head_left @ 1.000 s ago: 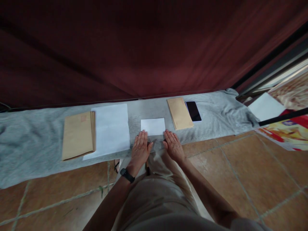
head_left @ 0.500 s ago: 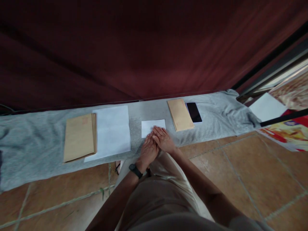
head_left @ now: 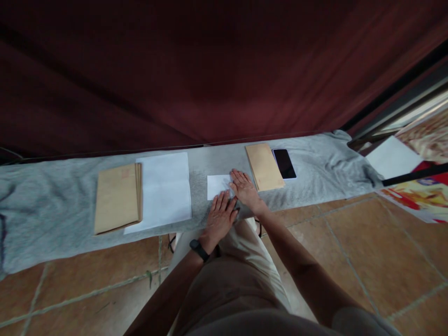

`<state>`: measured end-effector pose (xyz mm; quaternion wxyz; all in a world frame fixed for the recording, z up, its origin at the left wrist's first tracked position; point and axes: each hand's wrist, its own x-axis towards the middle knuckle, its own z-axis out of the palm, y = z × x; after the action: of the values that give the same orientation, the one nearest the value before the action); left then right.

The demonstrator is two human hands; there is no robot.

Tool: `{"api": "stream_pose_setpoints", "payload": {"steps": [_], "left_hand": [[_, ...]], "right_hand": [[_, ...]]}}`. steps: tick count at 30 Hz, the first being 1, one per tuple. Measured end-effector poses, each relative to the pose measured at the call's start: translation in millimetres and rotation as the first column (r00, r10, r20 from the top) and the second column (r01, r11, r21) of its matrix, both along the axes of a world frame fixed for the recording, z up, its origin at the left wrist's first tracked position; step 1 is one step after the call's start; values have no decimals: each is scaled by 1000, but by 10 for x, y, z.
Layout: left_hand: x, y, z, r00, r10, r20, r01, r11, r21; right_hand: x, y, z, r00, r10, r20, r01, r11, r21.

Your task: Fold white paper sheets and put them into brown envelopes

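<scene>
A small folded white paper [head_left: 217, 185] lies on the grey cloth [head_left: 52, 205] in front of me. My right hand [head_left: 245, 189] rests flat on the paper's right part, fingers spread and pointing away from me. My left hand [head_left: 221, 215], with a black watch at the wrist, lies flat just below the paper, its fingertips at the near edge. Neither hand grips anything. Just right of my right hand sits a brown envelope [head_left: 264, 166].
Left on the cloth are a stack of white sheets [head_left: 164, 189] and a stack of brown envelopes [head_left: 117, 197]. A black phone [head_left: 284, 163] lies beside the right envelope. A dark red curtain hangs behind. Tiled floor surrounds me; papers [head_left: 392, 156] lie at far right.
My hands started apart at the paper's near corners, came together over it, and now the right hand has slid to the paper's right side while the left has drawn back slightly.
</scene>
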<state>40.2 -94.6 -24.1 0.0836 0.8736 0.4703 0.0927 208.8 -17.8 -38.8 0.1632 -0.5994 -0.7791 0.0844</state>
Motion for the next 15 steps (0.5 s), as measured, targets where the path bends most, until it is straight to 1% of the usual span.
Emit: {"api": "stream_pose_setpoints", "payload": {"steps": [2, 4, 10, 15], "left_hand": [[-4, -1, -7, 1000, 0, -1, 0, 1000, 12], [-7, -3, -14, 1000, -3, -5, 3, 1000, 23], [-4, -17, -29, 1000, -14, -16, 14, 1000, 28], [-3, 34, -4, 1000, 8, -11, -8, 1000, 10]], "right_hand": [[2, -21, 17, 1000, -13, -5, 13, 1000, 1], [2, -108, 30, 1000, -14, -15, 14, 1000, 8], [23, -563, 10, 997, 70, -42, -70, 998, 4], [56, -780, 8, 998, 46, -30, -46, 999, -7]]}}
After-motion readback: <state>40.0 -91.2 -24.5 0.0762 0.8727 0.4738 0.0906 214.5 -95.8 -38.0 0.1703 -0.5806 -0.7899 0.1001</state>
